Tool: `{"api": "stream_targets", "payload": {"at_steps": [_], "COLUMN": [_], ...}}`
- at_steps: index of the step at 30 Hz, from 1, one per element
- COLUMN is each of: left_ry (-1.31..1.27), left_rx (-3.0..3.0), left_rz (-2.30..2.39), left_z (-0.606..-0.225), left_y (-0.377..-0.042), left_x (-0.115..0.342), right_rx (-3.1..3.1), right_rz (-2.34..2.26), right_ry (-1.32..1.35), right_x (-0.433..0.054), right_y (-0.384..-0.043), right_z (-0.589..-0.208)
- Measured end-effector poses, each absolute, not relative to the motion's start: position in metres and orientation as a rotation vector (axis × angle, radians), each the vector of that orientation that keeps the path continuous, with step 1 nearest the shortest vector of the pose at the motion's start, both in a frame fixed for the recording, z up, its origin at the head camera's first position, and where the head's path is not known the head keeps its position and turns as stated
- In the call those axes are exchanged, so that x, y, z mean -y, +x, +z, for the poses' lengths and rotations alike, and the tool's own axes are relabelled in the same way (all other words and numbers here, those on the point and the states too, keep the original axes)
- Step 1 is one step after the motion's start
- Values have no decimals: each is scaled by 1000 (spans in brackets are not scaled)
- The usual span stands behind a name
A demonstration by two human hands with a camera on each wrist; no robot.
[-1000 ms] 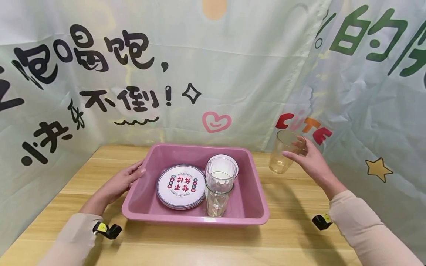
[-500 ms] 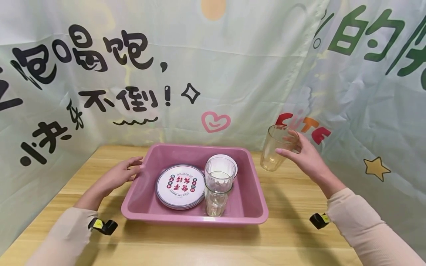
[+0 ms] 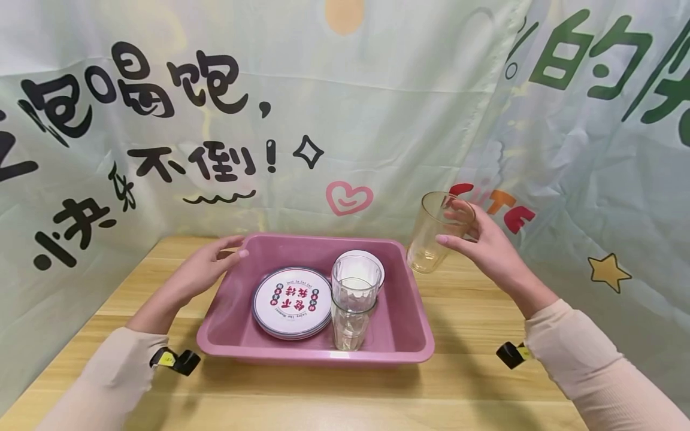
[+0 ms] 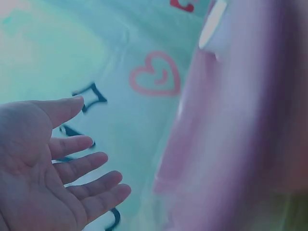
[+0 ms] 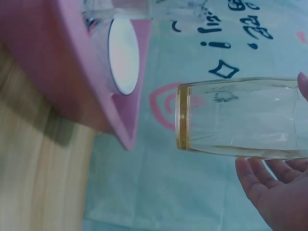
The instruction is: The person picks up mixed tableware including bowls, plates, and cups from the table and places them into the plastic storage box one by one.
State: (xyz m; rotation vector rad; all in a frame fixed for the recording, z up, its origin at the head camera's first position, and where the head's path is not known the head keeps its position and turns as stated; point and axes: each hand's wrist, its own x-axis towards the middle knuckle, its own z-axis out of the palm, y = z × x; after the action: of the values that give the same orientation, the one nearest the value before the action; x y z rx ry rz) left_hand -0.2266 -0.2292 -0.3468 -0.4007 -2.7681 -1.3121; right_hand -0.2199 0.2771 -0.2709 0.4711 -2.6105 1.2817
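Note:
My right hand (image 3: 493, 254) grips an amber-tinted drinking glass (image 3: 429, 239) near its rim, thumb on the near side. The glass tilts in the air by the far right corner of a pink tub (image 3: 323, 357); in the right wrist view the glass base (image 5: 183, 118) is apart from the tub. My left hand (image 3: 199, 269) hovers at the tub's left rim, holding nothing; its fingers (image 4: 94, 166) spread loosely in the left wrist view. Inside the tub lie stacked round plates (image 3: 293, 302) with red lettering, two clear glasses (image 3: 353, 326) one in the other, and a white bowl (image 3: 375, 262) partly hidden behind them.
The tub stands on a wooden table (image 3: 302, 401). A printed cloth (image 3: 399, 149) hangs behind and on both sides, close to the table's far edge. Bare tabletop (image 3: 463, 335) shows right of the tub.
The right hand has brought the amber glass leftward and slightly up, toward the tub. My left hand has let go of the tub's left rim and risen a little.

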Motion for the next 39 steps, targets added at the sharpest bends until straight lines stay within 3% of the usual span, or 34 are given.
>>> {"api": "stream_targets", "payload": {"at_steps": [25, 39], "left_ry": [-799, -984], "left_rx": [2522, 2399], "left_rz": [-1498, -1602], "left_z": [-275, -247], "left_y": [-218, -221], "left_x": [116, 77], "right_rx": [2504, 2474], "right_rz": [1437, 1522], "right_ry": [659, 750], "right_x": [-217, -194], "right_y": [-206, -203], "right_z": [-234, -224]}}
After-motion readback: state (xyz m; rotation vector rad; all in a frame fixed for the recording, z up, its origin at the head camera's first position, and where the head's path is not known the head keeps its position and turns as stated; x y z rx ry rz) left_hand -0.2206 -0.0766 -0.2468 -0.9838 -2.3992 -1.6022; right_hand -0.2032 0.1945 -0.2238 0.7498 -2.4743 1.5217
